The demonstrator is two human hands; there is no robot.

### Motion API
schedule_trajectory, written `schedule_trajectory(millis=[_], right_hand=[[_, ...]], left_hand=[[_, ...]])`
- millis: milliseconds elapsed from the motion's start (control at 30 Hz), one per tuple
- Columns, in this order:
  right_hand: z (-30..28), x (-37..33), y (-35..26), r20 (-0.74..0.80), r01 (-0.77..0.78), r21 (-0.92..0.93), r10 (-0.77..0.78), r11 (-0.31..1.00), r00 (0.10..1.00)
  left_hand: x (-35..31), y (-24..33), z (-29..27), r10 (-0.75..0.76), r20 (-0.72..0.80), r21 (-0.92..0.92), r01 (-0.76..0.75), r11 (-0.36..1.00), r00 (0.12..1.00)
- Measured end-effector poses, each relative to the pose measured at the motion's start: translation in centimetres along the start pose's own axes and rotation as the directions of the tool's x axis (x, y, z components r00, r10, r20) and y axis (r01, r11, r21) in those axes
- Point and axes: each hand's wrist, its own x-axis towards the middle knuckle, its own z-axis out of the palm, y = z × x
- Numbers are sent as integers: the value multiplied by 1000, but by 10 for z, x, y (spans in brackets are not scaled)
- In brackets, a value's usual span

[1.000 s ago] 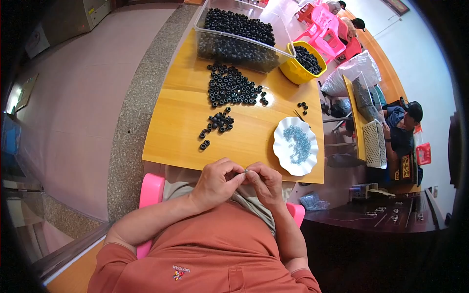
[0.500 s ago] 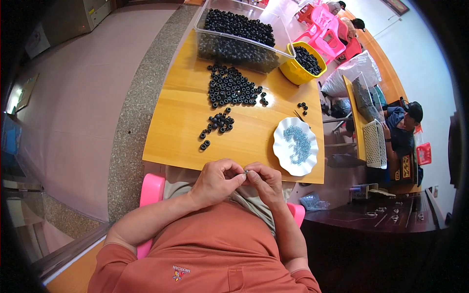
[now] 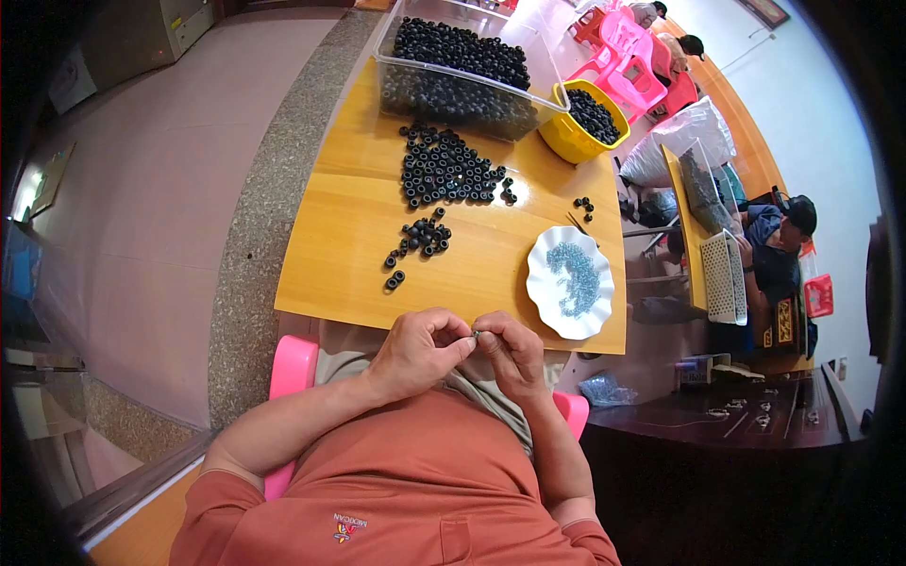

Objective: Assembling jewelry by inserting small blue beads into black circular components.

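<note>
My left hand (image 3: 417, 353) and my right hand (image 3: 514, 355) meet above my lap at the near table edge, thumbs and fingertips pinched together. Between the fingertips is a tiny greyish piece (image 3: 477, 333), mostly covered and too small to name. To the right of the hands, a white scalloped plate (image 3: 540, 304) holds many tiny pale-blue, clear bead-like pieces (image 3: 578, 275). Ahead of my left hand lie a loose cluster of black ring-like parts (image 3: 427, 238) and a larger spread of the same parts (image 3: 444, 170), many with hollow centres facing up.
A clear plastic bin (image 3: 396, 104) and a yellow tub (image 3: 566, 143), both filled with black parts, stand at the table's (image 3: 330, 245) far side. Thin pointed tweezers (image 3: 576, 223) lie behind the plate near a few black parts (image 3: 585, 205). At the right, a person (image 3: 776, 236) sits at another table.
My fingers have shifted very slightly around the tiny piece. Everything on the table stays in place.
</note>
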Motion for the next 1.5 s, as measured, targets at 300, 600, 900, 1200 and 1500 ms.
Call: schedule_trajectory(millis=[300, 600, 900, 1200, 1500], right_hand=[[4, 0, -3, -25, -40, -73, 38, 997, 999], [-5, -3, 7, 67, -209, 172, 200, 963, 977], [-5, -5, 11, 99, -278, 332, 260, 901, 960], [-6, 4, -2, 27, 165, -220, -163, 961, 986], [-9, 6, -4, 95, 57, -151, -43, 987, 995]], left_hand=[[0, 0, 1, 11, -8, 7, -11, 1000, 1000], [0, 3, 2, 6, -16, -3, -6, 1000, 1000], [1, 2, 2, 5, -10, -23, -5, 1000, 1000], [0, 1, 0, -25, 8, -32, 25, 999, 1000], [0, 1, -1, -74, 60, -189, 84, 978, 995]])
